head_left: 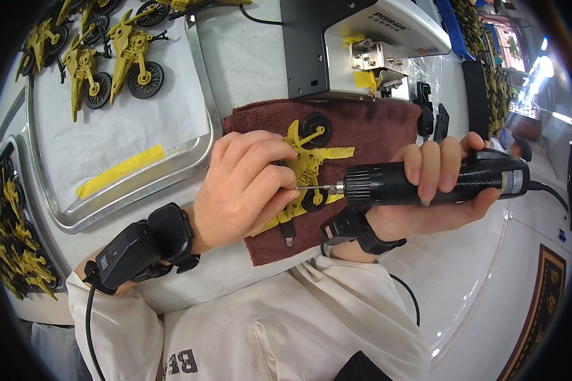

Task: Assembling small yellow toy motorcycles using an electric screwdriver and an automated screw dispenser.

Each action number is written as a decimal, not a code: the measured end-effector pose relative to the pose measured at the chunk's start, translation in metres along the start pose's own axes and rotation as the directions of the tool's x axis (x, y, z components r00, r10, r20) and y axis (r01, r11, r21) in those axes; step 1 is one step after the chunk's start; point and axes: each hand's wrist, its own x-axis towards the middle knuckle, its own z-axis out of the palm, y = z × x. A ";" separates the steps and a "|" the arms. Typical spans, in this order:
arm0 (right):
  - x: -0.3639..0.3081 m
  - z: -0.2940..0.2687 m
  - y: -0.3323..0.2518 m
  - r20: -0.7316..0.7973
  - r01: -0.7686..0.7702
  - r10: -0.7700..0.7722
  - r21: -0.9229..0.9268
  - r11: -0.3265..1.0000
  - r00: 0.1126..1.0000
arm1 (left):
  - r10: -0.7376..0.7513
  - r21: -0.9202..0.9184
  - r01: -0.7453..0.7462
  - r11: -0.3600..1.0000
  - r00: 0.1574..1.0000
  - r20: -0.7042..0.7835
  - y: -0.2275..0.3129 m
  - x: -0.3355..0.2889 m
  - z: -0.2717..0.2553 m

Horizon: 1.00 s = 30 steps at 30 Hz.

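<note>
My right hand (435, 174) is wrapped round a black electric screwdriver (388, 185), held level with its bit pointing left. Fingertips of my left hand (245, 181) are pinched together at the end of the bit (311, 187); whatever sits between them is too small to make out. Just beyond the bit, a yellow toy motorcycle (306, 162) with black wheels lies on a dark red towel (375, 120), partly hidden behind my left hand. A small tool with a dark handle and metal tip (288, 232) rests on the towel below it.
A metal tray (200, 143) lined with white paper holds several yellow toy motorcycles (130, 54) and a yellow strip (121, 171). More lie in a tray (22, 235) at the far left. Behind the towel stands a black-and-silver machine (362, 44). The screwdriver's cord (550, 189) runs right.
</note>
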 end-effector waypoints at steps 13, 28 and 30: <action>-0.009 0.000 -0.003 0.057 0.195 -0.188 -0.179 0.964 0.980 | -0.136 0.043 0.130 0.991 0.968 0.213 0.002 0.002 -0.006; -0.012 0.002 0.005 0.210 0.197 -0.124 -0.373 0.906 0.970 | -0.224 0.164 0.177 0.971 0.910 0.349 0.004 0.001 -0.006; -0.011 0.001 0.008 0.217 0.180 -0.101 -0.384 0.905 0.971 | -0.236 0.158 0.190 0.969 0.902 0.362 0.003 0.001 -0.006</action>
